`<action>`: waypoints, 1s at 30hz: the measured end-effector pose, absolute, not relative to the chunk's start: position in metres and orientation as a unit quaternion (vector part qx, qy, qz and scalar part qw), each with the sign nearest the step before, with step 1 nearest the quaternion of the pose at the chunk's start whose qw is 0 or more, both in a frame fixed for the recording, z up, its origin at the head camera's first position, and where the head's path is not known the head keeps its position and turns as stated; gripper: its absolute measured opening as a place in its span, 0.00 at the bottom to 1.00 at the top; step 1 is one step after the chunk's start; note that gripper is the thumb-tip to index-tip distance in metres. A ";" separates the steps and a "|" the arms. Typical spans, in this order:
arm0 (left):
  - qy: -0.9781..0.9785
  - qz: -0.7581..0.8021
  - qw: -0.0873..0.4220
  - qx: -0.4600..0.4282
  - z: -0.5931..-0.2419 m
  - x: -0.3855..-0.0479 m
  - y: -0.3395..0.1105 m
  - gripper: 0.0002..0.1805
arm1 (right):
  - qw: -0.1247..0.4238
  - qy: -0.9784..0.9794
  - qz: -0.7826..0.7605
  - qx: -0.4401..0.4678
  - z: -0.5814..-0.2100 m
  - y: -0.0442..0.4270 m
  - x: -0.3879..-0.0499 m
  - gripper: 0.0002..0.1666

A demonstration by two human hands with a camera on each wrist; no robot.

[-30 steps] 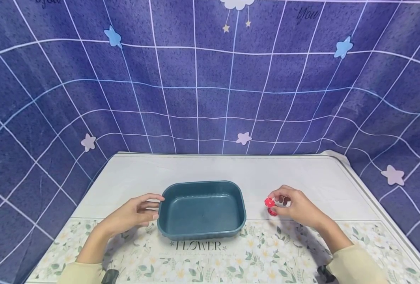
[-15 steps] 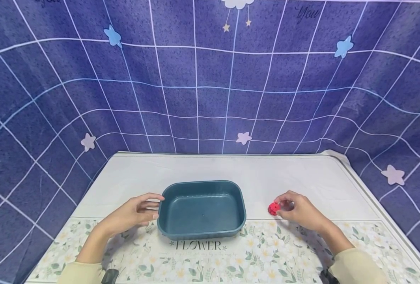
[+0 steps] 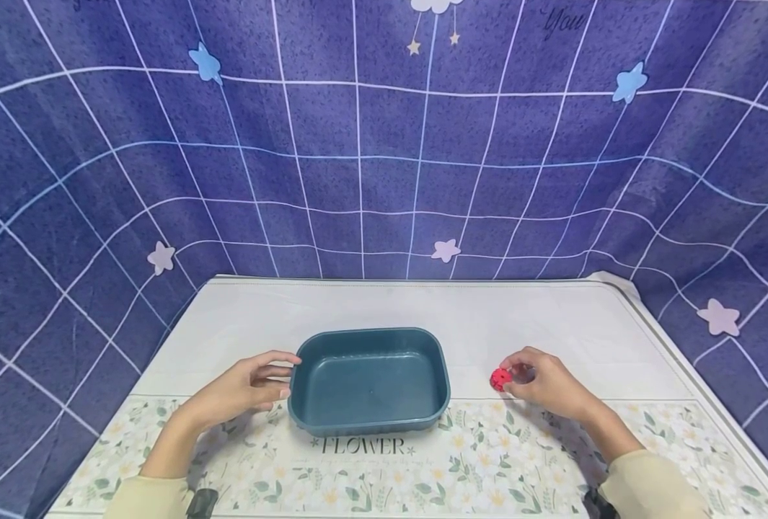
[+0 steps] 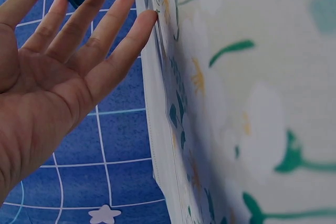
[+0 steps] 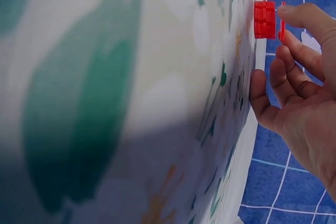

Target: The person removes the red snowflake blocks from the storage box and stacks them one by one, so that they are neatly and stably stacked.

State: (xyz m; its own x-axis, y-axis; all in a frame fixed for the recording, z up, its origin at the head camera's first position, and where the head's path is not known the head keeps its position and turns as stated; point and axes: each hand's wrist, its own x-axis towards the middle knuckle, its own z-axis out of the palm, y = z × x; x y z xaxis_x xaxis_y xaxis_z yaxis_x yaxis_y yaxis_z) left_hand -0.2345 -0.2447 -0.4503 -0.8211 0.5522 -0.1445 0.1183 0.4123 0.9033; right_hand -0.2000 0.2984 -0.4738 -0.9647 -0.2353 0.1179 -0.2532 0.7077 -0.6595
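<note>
My right hand [image 3: 547, 382] pinches a thin red disc [image 5: 283, 20] between thumb and index finger. Just below it, a short stack of red discs [image 5: 264, 19] stands on the table, with a narrow gap between stack and disc in the right wrist view. From the head, disc and stack overlap as one red, scalloped shape. At the left end of a dark teal rectangular basin [image 3: 371, 389], my left hand [image 3: 244, 386] has its fingers spread. Its fingertips are at the basin's rim; whether they touch it, I cannot tell. Nothing is in that palm in the left wrist view.
The white table top [image 3: 384, 303] bears a flower-printed mat [image 3: 358, 483] along its near side. A blue grid-patterned curtain [image 3: 384, 180] rises behind the table and at both sides. White table surface lies between the basin and the red stack.
My right hand has shifted slightly right, bringing the red disc from a tilted position beside the stack to over it. The left hand and the basin stay in place.
</note>
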 end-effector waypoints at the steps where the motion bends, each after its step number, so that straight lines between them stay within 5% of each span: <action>1: 0.811 0.502 0.216 0.210 -0.449 -0.234 -0.245 0.31 | 0.012 -0.924 0.358 0.131 -0.474 0.298 -0.200 0.16; 30: 0.813 0.498 0.215 0.210 -0.449 -0.236 -0.243 0.31 | -0.003 -0.927 0.356 0.117 -0.476 0.299 -0.201 0.19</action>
